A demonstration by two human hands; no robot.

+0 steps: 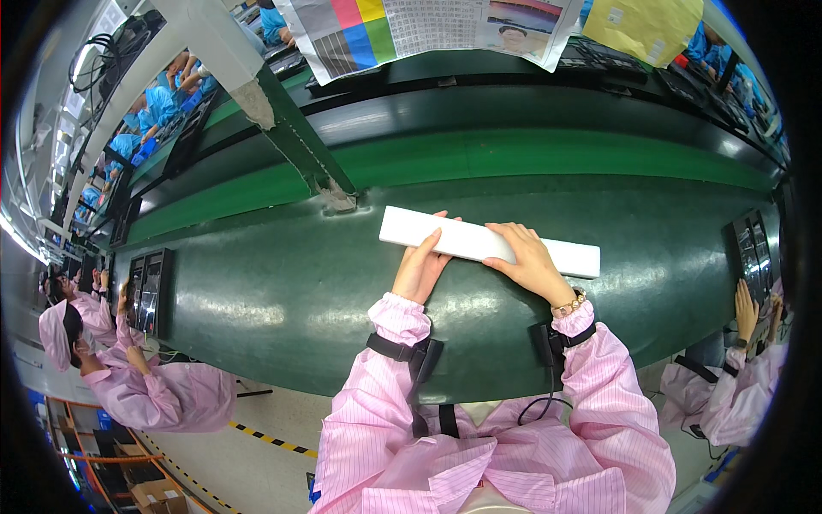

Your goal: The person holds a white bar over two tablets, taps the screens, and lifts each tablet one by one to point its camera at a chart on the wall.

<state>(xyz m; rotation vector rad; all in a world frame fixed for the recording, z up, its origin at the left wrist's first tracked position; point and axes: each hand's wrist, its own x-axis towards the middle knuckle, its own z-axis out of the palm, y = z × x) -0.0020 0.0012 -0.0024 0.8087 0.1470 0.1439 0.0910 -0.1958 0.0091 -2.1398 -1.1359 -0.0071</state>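
Observation:
A long white bar, perhaps foam or a slim box [467,237], lies tilted across the front of me, its left end farther away than its right. My left hand [423,264] grips it left of the middle, thumb on the near face and fingers passing underneath and behind. Right of the middle, my right hand [524,260] is wrapped over the top, with the thumb on the near side. Both hands are closed on the bar. Whether its underside touches the green table [282,291] cannot be made out.
A post [300,137] meets the table at the far left. Beyond runs a dark conveyor belt [479,98], with printed sheets [437,34] hanging above. Co-workers in pink handle black panels at the left [147,291] and right [753,253].

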